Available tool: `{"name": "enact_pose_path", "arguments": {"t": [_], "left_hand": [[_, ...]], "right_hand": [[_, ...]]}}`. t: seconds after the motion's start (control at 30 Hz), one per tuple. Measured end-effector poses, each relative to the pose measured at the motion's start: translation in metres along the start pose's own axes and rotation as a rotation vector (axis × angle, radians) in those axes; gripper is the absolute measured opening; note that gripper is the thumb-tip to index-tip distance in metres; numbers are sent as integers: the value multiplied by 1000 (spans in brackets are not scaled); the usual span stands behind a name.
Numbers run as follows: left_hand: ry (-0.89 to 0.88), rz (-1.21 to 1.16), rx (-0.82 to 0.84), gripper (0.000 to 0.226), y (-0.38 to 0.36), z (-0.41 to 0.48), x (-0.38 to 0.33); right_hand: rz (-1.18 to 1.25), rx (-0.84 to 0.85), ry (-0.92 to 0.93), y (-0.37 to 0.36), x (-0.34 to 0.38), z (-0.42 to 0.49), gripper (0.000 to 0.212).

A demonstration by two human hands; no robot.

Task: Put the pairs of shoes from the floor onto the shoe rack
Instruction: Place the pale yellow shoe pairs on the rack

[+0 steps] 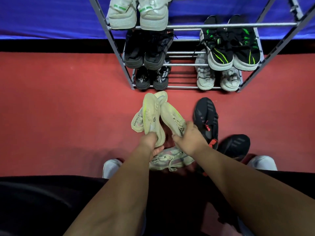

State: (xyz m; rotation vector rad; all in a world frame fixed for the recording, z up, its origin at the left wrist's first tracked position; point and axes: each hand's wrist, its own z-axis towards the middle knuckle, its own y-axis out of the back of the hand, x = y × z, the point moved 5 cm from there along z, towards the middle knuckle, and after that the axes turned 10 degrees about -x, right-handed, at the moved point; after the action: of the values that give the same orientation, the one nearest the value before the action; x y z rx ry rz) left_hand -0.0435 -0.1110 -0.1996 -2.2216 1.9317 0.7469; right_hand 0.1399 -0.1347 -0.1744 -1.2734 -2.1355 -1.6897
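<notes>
dim indoor light, dark foreground shadow, wide-angle bending at edges — slightly soft

Two bare forearms run up from six o'clock toward the middle of the view, with no sleeve, watch or band on either. The left hand (pixel 151 142) and the right hand (pixel 190 135) are bare too, without gloves or rings. Dark black cloth garment (pixel 42 201) covers the lap across the lower edge. Pale grey-white fabric shoes are worn on the feet, one toe (pixel 110 167) at seven o'clock, the other toe (pixel 261 162) at four o'clock.
</notes>
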Motion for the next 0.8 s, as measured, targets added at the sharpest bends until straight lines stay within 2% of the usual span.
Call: {"name": "enact_pose_path", "arguments": {"t": [0.07,0.2,0.23,0.37,0.43,0.53,0.6,0.7,0.8], "left_hand": [[-12,39,21,34,-2,0,-4],[-47,161,34,71,-6,4,-10],[-65,202,14,74,-6,6,-10],[-197,318,-160,69,3,5,-20],[-256,409,-214,70,10,1,-27],[-322,493,-248,64,21,-5,-35],[-364,514,-259,67,26,-8,-42],[-427,531,-267,58,33,-20,-55],[-465,514,-281,58,40,-39,-64]], "right_hand": [[-23,12,29,-3,6,2,68],[-25,5,32,-1,8,7,78],[-27,21,34,-1,6,9,83],[-180,205,-3,-3,-5,16,108],[-306,228,-28,-2,-14,18,109],[-403,249,-90,4,-23,16,101],[-418,238,-73,11,-21,13,80],[-342,149,-65,32,-8,10,59],[-274,91,-63,57,7,6,54]]}}
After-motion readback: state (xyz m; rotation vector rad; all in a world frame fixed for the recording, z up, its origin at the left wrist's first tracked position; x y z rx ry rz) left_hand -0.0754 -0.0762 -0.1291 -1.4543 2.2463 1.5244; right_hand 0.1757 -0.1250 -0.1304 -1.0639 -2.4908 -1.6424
